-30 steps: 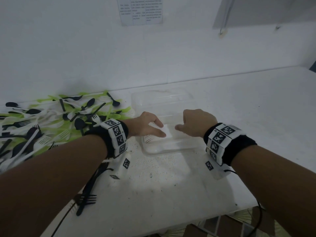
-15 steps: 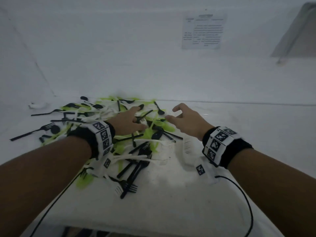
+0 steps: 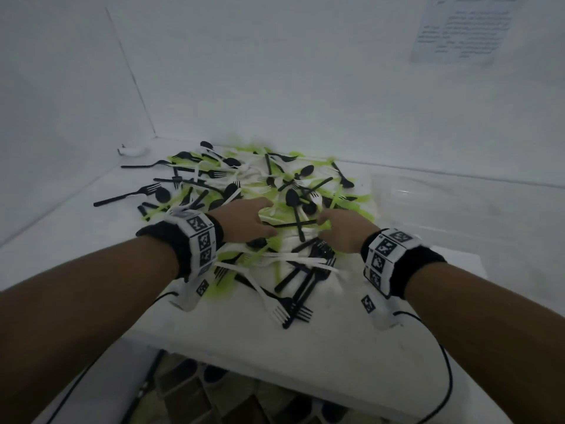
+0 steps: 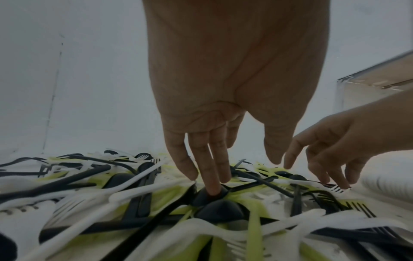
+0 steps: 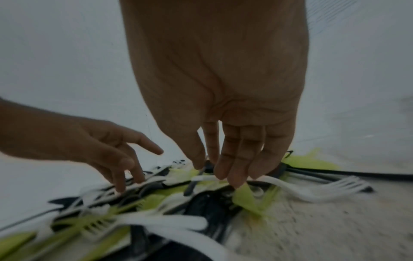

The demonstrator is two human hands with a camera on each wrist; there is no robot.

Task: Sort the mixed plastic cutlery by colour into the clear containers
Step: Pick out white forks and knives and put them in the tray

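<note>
A mixed pile of black, white and green plastic cutlery [image 3: 244, 185] lies on the white table. My left hand [image 3: 269, 217] reaches down into its near middle. In the left wrist view the left hand [image 4: 243, 176] has straight fingers, and one fingertip [image 4: 213, 191] presses on a black spoon bowl [image 4: 220, 210]. My right hand [image 3: 324, 223] is beside it, to the right. In the right wrist view the right hand [image 5: 214, 174] points straight fingers down at a white handle [image 5: 279, 185] and a green piece [image 5: 244, 196], gripping nothing. A clear container [image 3: 406, 191] stands right of the pile.
White walls close in the table at the left and back. A small white object [image 3: 131, 149] sits in the far left corner. A printed sheet [image 3: 464, 29] hangs on the back wall. The table's front edge [image 3: 275, 347] is near, and a black cable [image 3: 446, 377] hangs over it.
Both hands left the clear container, swung left to the cutlery pile and have now dropped onto it. The head view turned left with them.
</note>
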